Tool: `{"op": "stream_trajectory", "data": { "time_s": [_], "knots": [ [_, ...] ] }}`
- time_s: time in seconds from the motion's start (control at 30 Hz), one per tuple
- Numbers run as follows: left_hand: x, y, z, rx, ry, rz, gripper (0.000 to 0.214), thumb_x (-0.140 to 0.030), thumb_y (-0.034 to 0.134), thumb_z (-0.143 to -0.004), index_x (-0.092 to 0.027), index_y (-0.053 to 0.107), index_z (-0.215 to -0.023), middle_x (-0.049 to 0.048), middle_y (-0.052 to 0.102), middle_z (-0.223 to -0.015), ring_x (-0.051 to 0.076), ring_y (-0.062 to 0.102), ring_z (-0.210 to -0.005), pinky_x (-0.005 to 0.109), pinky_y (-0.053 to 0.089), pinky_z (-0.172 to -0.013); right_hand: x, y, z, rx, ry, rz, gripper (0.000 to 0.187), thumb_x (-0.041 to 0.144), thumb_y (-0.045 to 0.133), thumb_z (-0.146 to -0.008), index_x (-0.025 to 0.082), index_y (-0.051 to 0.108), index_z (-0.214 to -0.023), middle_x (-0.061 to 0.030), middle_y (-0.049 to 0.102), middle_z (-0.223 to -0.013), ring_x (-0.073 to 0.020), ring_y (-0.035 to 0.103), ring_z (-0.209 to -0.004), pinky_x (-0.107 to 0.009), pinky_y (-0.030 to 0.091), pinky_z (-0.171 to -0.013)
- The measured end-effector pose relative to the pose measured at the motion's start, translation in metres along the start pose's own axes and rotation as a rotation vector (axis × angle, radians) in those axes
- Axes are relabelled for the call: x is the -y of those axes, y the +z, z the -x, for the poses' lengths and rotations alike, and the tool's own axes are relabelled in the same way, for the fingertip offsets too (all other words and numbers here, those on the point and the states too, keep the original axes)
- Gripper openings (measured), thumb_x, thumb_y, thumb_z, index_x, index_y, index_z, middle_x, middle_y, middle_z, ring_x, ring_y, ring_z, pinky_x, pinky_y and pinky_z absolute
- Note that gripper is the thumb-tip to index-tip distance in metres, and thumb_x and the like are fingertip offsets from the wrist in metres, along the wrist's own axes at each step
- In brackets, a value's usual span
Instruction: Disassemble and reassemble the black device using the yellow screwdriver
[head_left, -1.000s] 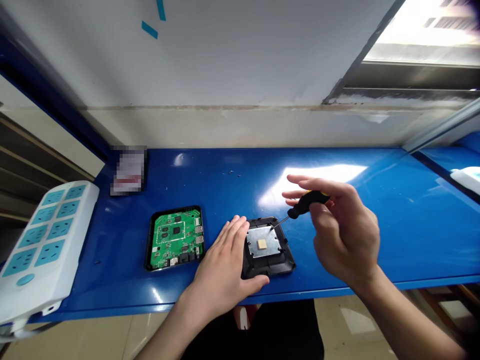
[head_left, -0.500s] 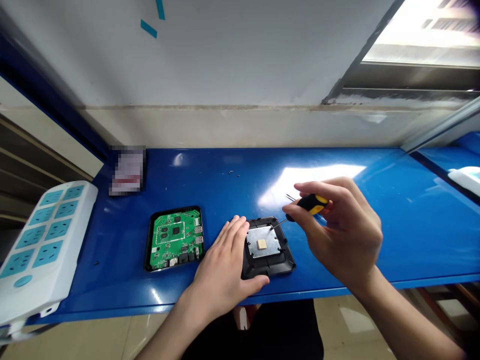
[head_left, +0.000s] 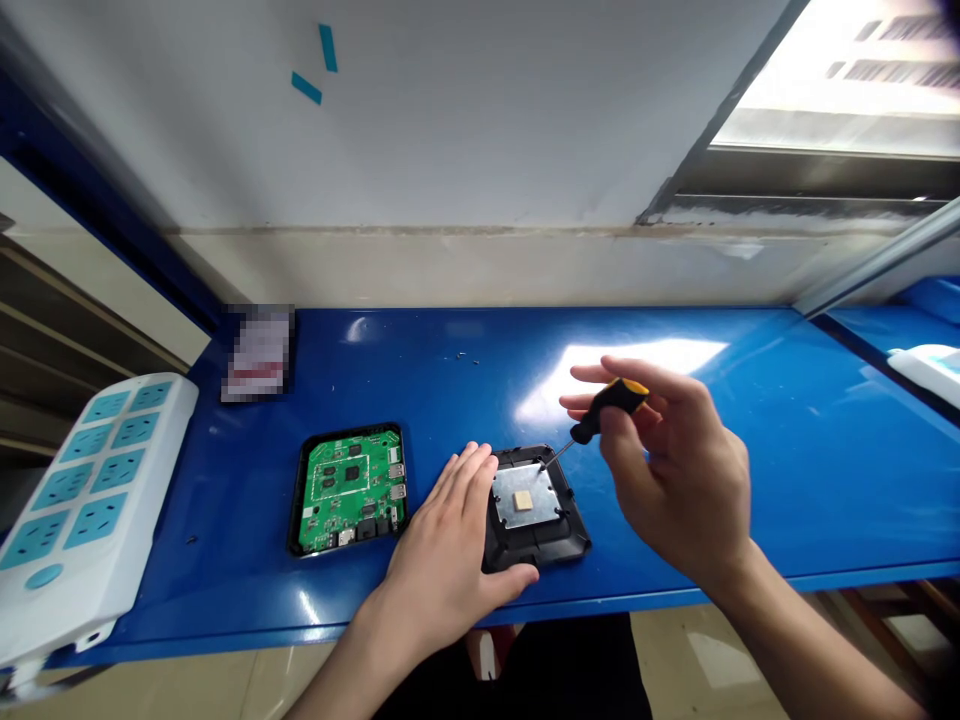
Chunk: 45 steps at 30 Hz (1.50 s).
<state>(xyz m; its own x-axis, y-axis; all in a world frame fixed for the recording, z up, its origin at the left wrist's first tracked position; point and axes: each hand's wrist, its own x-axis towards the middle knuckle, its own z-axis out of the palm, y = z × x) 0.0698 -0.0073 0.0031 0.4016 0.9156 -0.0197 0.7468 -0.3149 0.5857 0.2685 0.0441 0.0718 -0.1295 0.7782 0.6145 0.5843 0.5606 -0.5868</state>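
My right hand (head_left: 675, 470) grips a black and yellow screwdriver (head_left: 611, 405) between thumb and fingers. The shaft slants down to the left, its tip at a screw position on the upper right corner of a silver metal plate (head_left: 538, 508). That plate, with a small beige pad (head_left: 523, 500) on it, lies inside a black plastic cover (head_left: 551, 552). My left hand (head_left: 442, 545) holds the cover's left side, fingers stretched toward the far corner and thumb along the near edge. Left of that hand, a green circuit board (head_left: 346, 492) sits in a black casing (head_left: 296, 525).
A white power strip (head_left: 142, 540) with blue sockets stands on the left of the blue table (head_left: 240, 570). Several tiny screws (head_left: 466, 358) lie toward the back. A blurred-out item (head_left: 259, 352) rests at the back left, and a wall (head_left: 487, 265) rises behind.
My right fingers have shifted on the screwdriver handle, several now stretched out past it. The tip stays at the same corner, and my left hand keeps its place. The camera view has tilted slightly.
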Motion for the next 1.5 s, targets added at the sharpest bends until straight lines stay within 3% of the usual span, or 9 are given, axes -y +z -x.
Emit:
{"op": "stream_trajectory", "data": {
  "time_s": [0.1, 0.27, 0.43, 0.67, 0.93, 1.03, 1.13, 1.2, 1.5],
  "knots": [
    [0.0, 0.001, 0.0, -0.006, 0.0, 0.008, 0.096, -0.04, 0.082, -0.078, -0.015, 0.029, -0.154, 0.0187, 0.032, -0.165, 0.035, 0.023, -0.154, 0.057, 0.031, -0.124, -0.002, 0.002, 0.002, 0.007, 0.029, -0.084, 0.033, 0.013, 0.051, -0.096, 0.028, 0.058, -0.125, -0.0055, 0.066, -0.126, -0.0179, 0.074, -0.089, -0.038, 0.064, -0.074],
    [0.001, 0.001, -0.001, -0.006, 0.001, 0.004, 0.096, -0.042, 0.081, -0.078, -0.015, 0.029, -0.154, 0.0192, 0.031, -0.165, 0.035, 0.022, -0.154, 0.057, 0.03, -0.124, -0.006, 0.003, 0.002, -0.071, -0.055, 0.067, 0.034, 0.014, 0.069, -0.088, 0.03, 0.064, -0.118, -0.0032, 0.066, -0.107, -0.0188, 0.07, -0.087, -0.037, 0.062, -0.071],
    [0.0, 0.0, 0.0, -0.006, -0.002, 0.014, 0.096, -0.04, 0.083, -0.078, -0.013, 0.031, -0.153, 0.0201, 0.033, -0.164, 0.036, 0.023, -0.153, 0.058, 0.031, -0.123, -0.006, 0.003, 0.005, -0.001, -0.047, -0.073, 0.046, 0.007, 0.057, -0.092, 0.029, 0.055, -0.132, -0.0071, 0.065, -0.132, -0.0208, 0.072, -0.099, -0.043, 0.063, -0.083],
    [-0.001, -0.001, -0.001, -0.01, -0.011, 0.028, 0.097, -0.038, 0.084, -0.076, -0.014, 0.031, -0.153, 0.0199, 0.033, -0.164, 0.036, 0.024, -0.153, 0.058, 0.032, -0.123, -0.014, 0.001, 0.004, -0.019, -0.073, 0.015, 0.045, 0.01, 0.064, -0.091, 0.031, 0.059, -0.13, -0.0038, 0.067, -0.113, -0.0192, 0.071, -0.092, -0.039, 0.063, -0.074],
    [-0.001, -0.001, -0.002, 0.021, -0.02, 0.006, 0.096, -0.041, 0.081, -0.079, -0.014, 0.028, -0.155, 0.0206, 0.03, -0.165, 0.035, 0.022, -0.154, 0.059, 0.03, -0.123, -0.023, 0.002, -0.004, -0.181, -0.028, -0.118, 0.046, 0.012, 0.067, -0.09, 0.032, 0.058, -0.13, -0.0021, 0.068, -0.116, -0.0168, 0.074, -0.088, -0.034, 0.064, -0.074],
    [0.0, 0.0, -0.002, 0.021, -0.025, 0.001, 0.096, -0.042, 0.079, -0.08, -0.013, 0.027, -0.155, 0.0214, 0.029, -0.165, 0.036, 0.022, -0.154, 0.059, 0.03, -0.122, -0.038, 0.019, -0.015, -0.225, 0.062, -0.262, 0.038, 0.018, 0.065, -0.093, 0.03, 0.056, -0.128, -0.002, 0.067, -0.113, -0.0148, 0.075, -0.082, -0.032, 0.065, -0.073],
    [0.001, 0.001, -0.001, 0.015, -0.023, 0.007, 0.095, -0.041, 0.079, -0.079, -0.015, 0.027, -0.155, 0.0206, 0.03, -0.165, 0.037, 0.023, -0.153, 0.06, 0.03, -0.122, -0.06, 0.038, -0.024, -0.229, 0.315, -0.435, 0.032, 0.028, 0.065, -0.093, 0.026, 0.053, -0.122, -0.0035, 0.066, -0.109, -0.0142, 0.075, -0.074, -0.034, 0.066, -0.072],
    [0.001, 0.003, 0.0, 0.012, -0.02, 0.008, 0.095, -0.039, 0.079, -0.079, -0.016, 0.027, -0.155, 0.0201, 0.031, -0.165, 0.038, 0.024, -0.153, 0.061, 0.03, -0.122, -0.072, 0.047, -0.026, -0.224, 0.398, -0.468, 0.034, 0.034, 0.066, -0.091, 0.022, 0.051, -0.12, -0.0046, 0.066, -0.105, -0.0153, 0.075, -0.072, -0.035, 0.068, -0.069],
    [0.003, 0.004, -0.001, 0.04, -0.051, -0.006, 0.096, -0.042, 0.077, -0.08, -0.013, 0.027, -0.157, 0.018, 0.026, -0.167, 0.035, 0.019, -0.154, 0.058, 0.026, -0.124, -0.081, 0.042, -0.022, -0.224, 0.507, -0.504, 0.04, 0.043, 0.073, -0.085, 0.024, 0.054, -0.114, -0.002, 0.065, -0.097, -0.0194, 0.075, -0.078, -0.039, 0.069, -0.069]
  ]
}}
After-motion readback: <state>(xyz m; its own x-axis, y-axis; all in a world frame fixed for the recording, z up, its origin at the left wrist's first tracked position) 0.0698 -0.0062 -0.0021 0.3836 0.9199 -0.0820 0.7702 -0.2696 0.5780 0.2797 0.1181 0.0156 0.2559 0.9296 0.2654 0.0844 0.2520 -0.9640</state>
